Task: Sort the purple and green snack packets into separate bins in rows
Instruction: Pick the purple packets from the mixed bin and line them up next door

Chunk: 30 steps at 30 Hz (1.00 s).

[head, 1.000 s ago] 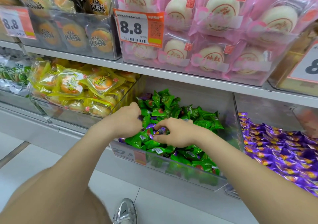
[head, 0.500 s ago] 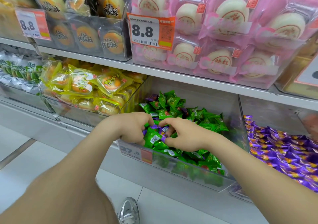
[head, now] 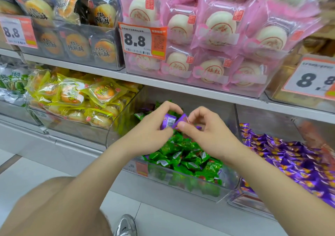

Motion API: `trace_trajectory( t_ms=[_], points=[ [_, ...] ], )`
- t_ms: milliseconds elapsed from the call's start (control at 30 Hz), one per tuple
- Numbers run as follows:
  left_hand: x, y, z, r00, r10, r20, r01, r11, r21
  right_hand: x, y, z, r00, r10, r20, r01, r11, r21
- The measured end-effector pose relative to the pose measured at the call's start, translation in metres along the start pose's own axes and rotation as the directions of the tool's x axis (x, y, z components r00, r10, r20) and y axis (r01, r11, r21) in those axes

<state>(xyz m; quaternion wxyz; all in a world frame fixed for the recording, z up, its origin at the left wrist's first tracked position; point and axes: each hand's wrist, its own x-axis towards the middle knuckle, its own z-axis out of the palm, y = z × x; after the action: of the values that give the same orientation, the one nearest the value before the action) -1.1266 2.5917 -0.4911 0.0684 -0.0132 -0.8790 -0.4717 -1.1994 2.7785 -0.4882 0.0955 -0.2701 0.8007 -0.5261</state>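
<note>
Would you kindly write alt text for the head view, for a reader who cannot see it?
The left hand grips one purple packet and the right hand pinches a second purple packet, over a bin of green packets in a shop. The next bin to the right holds purple packets.

This is a shop, at the snack shelves. Long grey metal shelves [head: 163, 85] hold clear plastic bins [head: 116, 132], and each bin is full of many snacks of one kind. White and orange paper price tags [head: 142, 41] with big black "8.8" numbers and bar codes hang on the bin fronts. There are pink bags of round white cakes [head: 217, 27], yellow bags of orange cakes [head: 72, 94], and heaps of small green snack packets [head: 181, 156] and small purple snack packets [head: 290, 159]
</note>
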Motion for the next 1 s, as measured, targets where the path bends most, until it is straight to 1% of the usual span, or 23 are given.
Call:
trace_trajectory(
  t_ms=[67,100,167,200,267,300,333,400,500,600,700,733,767,800,867,933,1000],
  points=[
    [0.002,0.012,0.011,0.998,0.010,0.059,-0.003,0.992,-0.127,-0.010,-0.005,-0.010,0.997,-0.038,-0.074,0.031,0.995,-0.093],
    [0.002,0.017,0.015,0.997,0.019,0.081,-0.005,0.987,-0.160,-0.016,-0.008,-0.016,0.995,-0.055,-0.083,0.045,0.992,-0.115],
    [0.003,0.021,0.023,0.995,0.018,0.096,0.002,0.980,-0.201,-0.027,-0.012,-0.030,0.996,-0.068,-0.054,0.059,0.987,-0.150],
    [0.003,0.023,0.027,0.997,0.012,0.082,0.008,0.971,-0.238,-0.031,-0.013,-0.036,0.999,-0.040,-0.021,0.037,0.989,-0.142],
    [0.004,0.027,0.033,1.000,0.007,0.029,0.001,0.957,-0.289,-0.039,-0.012,-0.051,0.996,0.034,0.080,-0.033,0.999,-0.016],
    [0.007,0.028,0.037,1.000,0.016,-0.009,-0.018,0.961,-0.276,-0.042,-0.010,-0.058,0.991,0.057,0.121,-0.064,0.997,0.049],
    [0.008,0.030,0.041,0.999,0.032,-0.040,-0.041,0.966,-0.257,-0.046,-0.008,-0.065,0.990,0.065,0.129,-0.076,0.994,0.082],
    [0.010,0.037,0.050,0.996,0.068,-0.056,-0.081,0.963,-0.258,-0.052,-0.004,-0.080,0.994,0.065,0.092,-0.071,0.995,0.071],
    [0.012,0.050,0.066,0.994,0.106,-0.017,-0.107,0.955,-0.277,-0.063,0.003,-0.104,0.995,0.092,0.047,-0.095,0.993,0.069],
    [0.016,0.058,0.082,0.999,0.053,-0.009,-0.053,0.939,-0.341,-0.074,0.011,-0.129,0.985,0.141,-0.102,-0.136,0.989,0.052],
    [0.018,0.060,0.094,0.998,0.057,-0.015,-0.058,0.918,-0.393,-0.084,0.021,-0.154,0.959,0.151,-0.241,-0.152,0.988,0.015],
    [0.018,0.061,0.098,0.999,0.050,-0.011,-0.051,0.909,-0.413,-0.087,0.026,-0.161,0.953,0.152,-0.261,-0.164,0.986,-0.024],
    [0.019,0.062,0.102,0.999,0.047,-0.008,-0.046,0.905,-0.422,-0.089,0.033,-0.167,0.953,0.143,-0.265,-0.176,0.979,-0.106],
    [0.019,0.063,0.106,0.999,0.043,-0.005,-0.041,0.905,-0.424,-0.091,0.041,-0.172,0.958,0.124,-0.257,-0.184,0.956,-0.226],
    [0.020,0.065,0.112,0.999,0.045,-0.011,-0.046,0.911,-0.410,-0.095,0.055,-0.174,0.975,0.100,-0.198,-0.181,0.874,-0.452],
    [0.021,0.067,0.116,0.999,0.036,-0.026,-0.044,0.920,-0.388,-0.098,0.066,-0.167,0.990,0.096,-0.104,-0.137,0.828,-0.544],
    [0.023,0.068,0.120,0.999,0.021,-0.036,-0.032,0.929,-0.370,-0.098,0.072,-0.157,0.998,0.055,-0.034,-0.064,0.785,-0.616]
  ],
)
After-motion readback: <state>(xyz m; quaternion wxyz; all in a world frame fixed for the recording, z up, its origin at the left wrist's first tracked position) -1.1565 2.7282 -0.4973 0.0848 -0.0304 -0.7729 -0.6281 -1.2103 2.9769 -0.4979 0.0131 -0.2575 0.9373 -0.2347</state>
